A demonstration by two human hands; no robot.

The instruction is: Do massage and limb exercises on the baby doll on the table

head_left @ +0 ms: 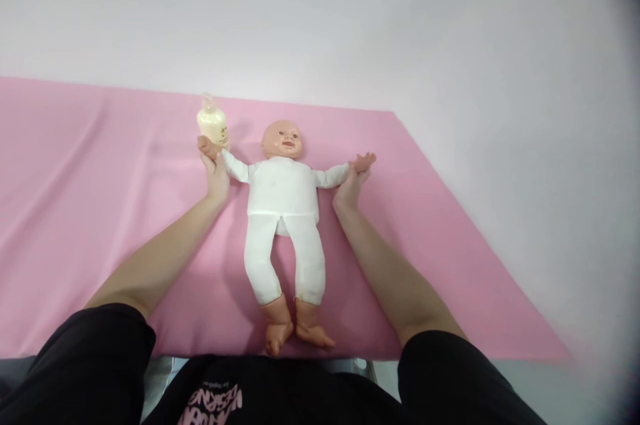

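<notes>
Doll (283, 188) lies on pink cover (125, 185), feet at six o'clock, toward you. Your left hand (217, 176) grips one wrist at nine, right hand (349, 192) other wrist at three, seemingly to hold arms spread. Bottle (212, 123) between ten and eleven, perhaps for easy reach.

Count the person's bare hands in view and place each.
2: the left hand holds one arm of the bald, white-clothed doll, near the pale-yellow pump bottle; the right hand holds the other. No others show.
</notes>
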